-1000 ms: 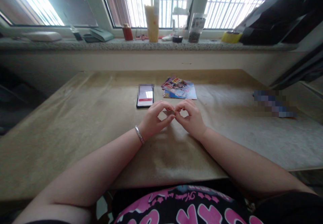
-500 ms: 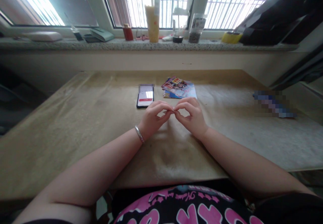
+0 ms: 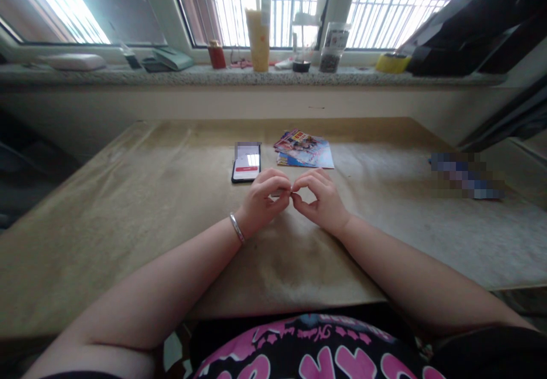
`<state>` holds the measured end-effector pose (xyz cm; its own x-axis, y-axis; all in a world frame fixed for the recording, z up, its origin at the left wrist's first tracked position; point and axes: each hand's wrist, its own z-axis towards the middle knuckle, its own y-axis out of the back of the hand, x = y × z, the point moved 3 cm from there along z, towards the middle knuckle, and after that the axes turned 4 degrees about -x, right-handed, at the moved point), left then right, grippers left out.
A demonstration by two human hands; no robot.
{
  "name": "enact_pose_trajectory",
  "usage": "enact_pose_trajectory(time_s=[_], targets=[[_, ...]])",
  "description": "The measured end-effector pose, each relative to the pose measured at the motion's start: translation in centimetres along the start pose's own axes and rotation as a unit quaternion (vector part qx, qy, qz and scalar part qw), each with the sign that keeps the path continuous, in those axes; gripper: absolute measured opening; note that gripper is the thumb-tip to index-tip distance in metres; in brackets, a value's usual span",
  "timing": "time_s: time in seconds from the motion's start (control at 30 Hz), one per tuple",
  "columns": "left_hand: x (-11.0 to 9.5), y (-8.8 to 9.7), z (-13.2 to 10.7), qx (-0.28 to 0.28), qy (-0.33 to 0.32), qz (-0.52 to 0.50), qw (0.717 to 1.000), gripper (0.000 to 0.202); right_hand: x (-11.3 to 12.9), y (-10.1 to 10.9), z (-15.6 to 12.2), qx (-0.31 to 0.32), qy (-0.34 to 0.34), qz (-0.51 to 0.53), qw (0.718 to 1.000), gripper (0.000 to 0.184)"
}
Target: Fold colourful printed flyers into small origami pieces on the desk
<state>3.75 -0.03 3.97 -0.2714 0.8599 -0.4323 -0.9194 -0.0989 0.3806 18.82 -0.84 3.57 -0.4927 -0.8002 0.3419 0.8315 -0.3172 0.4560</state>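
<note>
My left hand (image 3: 261, 202), with a silver bracelet at the wrist, and my right hand (image 3: 321, 199) meet fingertip to fingertip over the middle of the tan table (image 3: 128, 208). Both hands have curled fingers pinched together on a tiny item between them that is too small to make out. Just beyond the left hand lies a phone (image 3: 247, 163) with a lit screen. A stack of colourful cards (image 3: 304, 150) lies past the right hand.
A blurred-out object (image 3: 465, 175) lies on the table at the right. The stone windowsill (image 3: 179, 74) holds a yellow cup (image 3: 258, 38), a red jar (image 3: 216, 55), a glass jar (image 3: 332, 46) and other small items. A dark case (image 3: 470, 31) sits at the right.
The fingertips of both hands have drawn closer and shifted slightly, working the small item between them. Arms and table items stay in place.
</note>
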Motion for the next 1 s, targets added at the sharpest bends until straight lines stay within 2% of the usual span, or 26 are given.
enact_pose_trajectory(time_s=[0.17,0.3,0.4,0.53,0.6,0.73,0.87,0.93,1.0], targets=[[0.2,0.1,0.1,0.023,0.0,0.009,1.0,0.001,-0.2,0.2,0.0,-0.014,0.0,-0.001,1.0,0.012],[1.2,0.5,0.2,0.06,-0.015,0.054,0.997,0.006,-0.5,0.4,0.1,-0.025,0.005,-0.025,0.999,0.013],[2.1,0.7,0.1,0.07,-0.032,0.081,0.994,0.011,-0.7,0.6,0.1,-0.018,0.037,-0.047,0.998,0.012],[2.9,0.9,-0.1,0.022,-0.009,0.105,0.994,0.007,-0.9,0.6,0.1,0.03,0.069,-0.038,0.996,0.01],[3.2,0.7,-0.2,0.03,0.013,0.088,0.996,0.01,-1.2,0.4,0.0,0.072,0.062,-0.018,0.995,0.008],[3.9,0.1,-0.5,0.104,0.052,0.045,0.992,0.018,-2.3,-0.3,-0.4,0.141,0.023,0.017,0.99,0.007],[4.4,-0.3,-0.9,0.236,0.08,0.013,0.968,0.021,-4.0,-1.1,-1.0,0.178,-0.044,0.017,0.983,0.01],[4.5,-0.4,-1.2,0.297,0.068,0.011,0.952,0.02,-4.6,-1.3,-1.2,0.201,-0.066,0.032,0.977,0.01],[4.5,-0.5,-1.3,0.321,0.036,0.024,0.946,0.017,-4.9,-1.5,-1.4,0.213,-0.077,0.047,0.973,0.009]])
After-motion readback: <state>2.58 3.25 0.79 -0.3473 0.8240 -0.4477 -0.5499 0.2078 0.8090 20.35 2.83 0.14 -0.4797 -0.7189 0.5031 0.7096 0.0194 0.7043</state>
